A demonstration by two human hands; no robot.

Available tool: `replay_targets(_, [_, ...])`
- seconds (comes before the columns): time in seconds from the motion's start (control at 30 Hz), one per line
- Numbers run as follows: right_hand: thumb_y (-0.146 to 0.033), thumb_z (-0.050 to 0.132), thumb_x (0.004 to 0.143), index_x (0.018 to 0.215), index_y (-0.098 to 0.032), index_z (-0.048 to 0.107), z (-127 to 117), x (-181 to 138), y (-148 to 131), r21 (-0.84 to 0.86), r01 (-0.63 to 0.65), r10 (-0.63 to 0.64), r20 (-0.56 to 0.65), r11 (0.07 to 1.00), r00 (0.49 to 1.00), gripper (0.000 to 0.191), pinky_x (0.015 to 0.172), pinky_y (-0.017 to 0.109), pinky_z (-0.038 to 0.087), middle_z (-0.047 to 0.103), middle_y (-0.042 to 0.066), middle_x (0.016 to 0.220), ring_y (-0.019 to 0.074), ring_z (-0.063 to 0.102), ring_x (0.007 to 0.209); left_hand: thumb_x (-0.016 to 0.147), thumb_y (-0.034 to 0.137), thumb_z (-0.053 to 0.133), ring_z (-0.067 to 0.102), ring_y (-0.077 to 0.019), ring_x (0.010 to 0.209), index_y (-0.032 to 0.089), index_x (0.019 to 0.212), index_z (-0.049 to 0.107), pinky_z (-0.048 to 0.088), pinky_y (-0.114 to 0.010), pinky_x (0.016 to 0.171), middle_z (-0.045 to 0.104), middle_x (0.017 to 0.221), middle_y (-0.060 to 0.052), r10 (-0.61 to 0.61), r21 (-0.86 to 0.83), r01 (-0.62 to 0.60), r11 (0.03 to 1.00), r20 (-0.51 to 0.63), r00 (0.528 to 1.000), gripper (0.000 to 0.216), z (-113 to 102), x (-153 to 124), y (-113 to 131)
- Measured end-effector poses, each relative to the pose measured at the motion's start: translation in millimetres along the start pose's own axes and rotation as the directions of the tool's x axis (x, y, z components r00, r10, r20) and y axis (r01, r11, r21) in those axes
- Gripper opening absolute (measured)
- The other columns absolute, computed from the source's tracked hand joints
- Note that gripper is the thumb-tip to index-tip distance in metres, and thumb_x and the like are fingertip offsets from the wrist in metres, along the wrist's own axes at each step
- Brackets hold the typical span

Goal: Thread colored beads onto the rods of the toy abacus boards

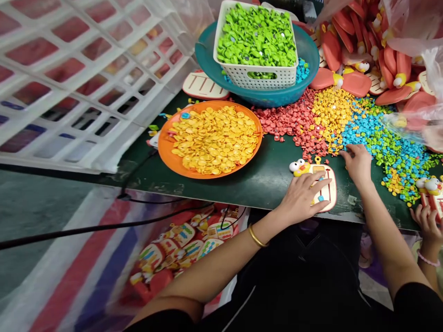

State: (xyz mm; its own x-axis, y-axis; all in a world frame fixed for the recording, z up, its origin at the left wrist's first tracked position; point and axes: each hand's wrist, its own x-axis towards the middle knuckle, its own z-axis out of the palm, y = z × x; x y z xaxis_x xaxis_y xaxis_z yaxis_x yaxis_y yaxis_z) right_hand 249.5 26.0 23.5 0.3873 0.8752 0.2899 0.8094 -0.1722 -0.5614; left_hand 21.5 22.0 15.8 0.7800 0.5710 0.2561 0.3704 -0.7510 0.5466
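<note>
My left hand (302, 195) lies over a small cream toy board (330, 177) with slots, its fingers spread across the board's face. Little blue and yellow pieces show in the slots between the fingers. A yellow duck-like head with bulging white eyes (298, 167) sticks out at the board's upper left, and a yellow ring (317, 159) at its top. To the right of the board, my right hand (358, 165) is at the near edge of the loose pieces, thumb and fingertips bent together. Whatever is between those fingertips is too small to make out. Close by lie red pieces (290, 117) and yellow pieces (332, 110).
An orange plate (166, 157) of yellow discs sits left. Behind it, a white basket (242, 78) of green pieces stands in a teal basin (207, 60). Blue pieces (360, 127) spread right, below red toys (332, 50). Another person's hand (427, 223) is at far right. A white crate (104, 138) leans left.
</note>
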Motion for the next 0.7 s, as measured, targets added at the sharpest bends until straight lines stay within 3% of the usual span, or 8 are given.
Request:
replay_targets(0.07, [-0.025, 0.059, 0.087, 0.09, -0.017, 0.076, 2, 20, 12, -0.06, -0.04, 0.042, 0.027, 0.997, 0.999, 0.019, 0.083, 0.039, 0.051, 0.069, 0.011, 0.09, 0.0239, 0.063, 0.084, 0.091, 0.042, 0.062, 0.051, -0.0296, 0.124, 0.025, 0.132, 0.058, 0.04, -0.046, 0.101, 0.061, 0.136, -0.007, 0.026, -0.008, -0.026, 1.0, 0.006, 1.0, 0.044, 0, 0, 0])
replay_targets(0.13, [-0.022, 0.057, 0.087, 0.087, -0.017, 0.077, 2, 19, 14, -0.033, -0.009, 0.01, 0.045, 0.999, 0.999, 0.02, 0.083, 0.038, 0.051, 0.07, 0.011, 0.091, 0.0236, 0.063, 0.086, 0.093, 0.041, 0.06, 0.054, -0.0271, 0.122, 0.023, 0.126, 0.063, 0.041, -0.044, 0.102, 0.066, 0.128, -0.006, 0.027, -0.05, -0.03, 0.998, -0.049, 0.998, 0.038, 2, -2, -1])
replay_targets(0.3, [-0.028, 0.058, 0.092, 0.096, -0.024, 0.077, 5, -34, -8, 0.161, 0.14, -0.146, 0.025, 0.977, 0.989, 0.021, 0.081, 0.036, 0.053, 0.069, 0.007, 0.096, 0.0211, 0.063, 0.09, 0.096, 0.038, 0.057, 0.058, -0.0234, 0.122, 0.021, 0.124, 0.064, 0.04, -0.041, 0.105, 0.07, 0.124, -0.006, 0.078, -0.127, -0.094, 0.987, -0.125, 0.989, 0.033, 8, -7, -7])
replay_targets(0.47, [-0.024, 0.053, 0.094, 0.093, -0.025, 0.076, 7, -66, -25, 0.122, 0.234, -0.244, 0.069, 0.964, 0.967, 0.023, 0.082, 0.037, 0.052, 0.067, 0.007, 0.094, 0.0219, 0.059, 0.092, 0.089, 0.043, 0.064, 0.055, -0.0271, 0.121, 0.018, 0.131, 0.055, 0.041, -0.043, 0.105, 0.064, 0.127, -0.011, 0.004, -0.15, -0.017, 0.989, -0.082, 0.997, 0.05, 6, -5, -7])
replay_targets(0.6, [-0.019, 0.05, 0.095, 0.098, -0.024, 0.075, -2, -78, -28, 0.201, 0.235, -0.268, 0.152, 0.951, 0.952, 0.025, 0.081, 0.033, 0.053, 0.067, 0.007, 0.097, 0.0198, 0.062, 0.094, 0.08, 0.047, 0.073, 0.055, -0.0289, 0.113, 0.019, 0.103, 0.061, 0.044, -0.044, 0.099, 0.061, 0.117, -0.011, -0.047, -0.135, 0.042, 0.99, -0.036, 0.998, 0.038, 3, -1, -5])
replay_targets(0.7, [-0.022, 0.053, 0.094, 0.105, -0.023, 0.072, -10, -59, -9, 0.183, 0.176, -0.19, 0.061, 0.967, 0.98, 0.022, 0.087, 0.034, 0.051, 0.067, 0.007, 0.103, 0.0197, 0.062, 0.095, 0.08, 0.046, 0.073, 0.053, -0.0291, 0.113, 0.019, 0.1, 0.062, 0.045, -0.044, 0.097, 0.059, 0.12, -0.011, -0.051, -0.112, 0.052, 0.992, 0.008, 0.999, 0.035, 0, 3, -4])
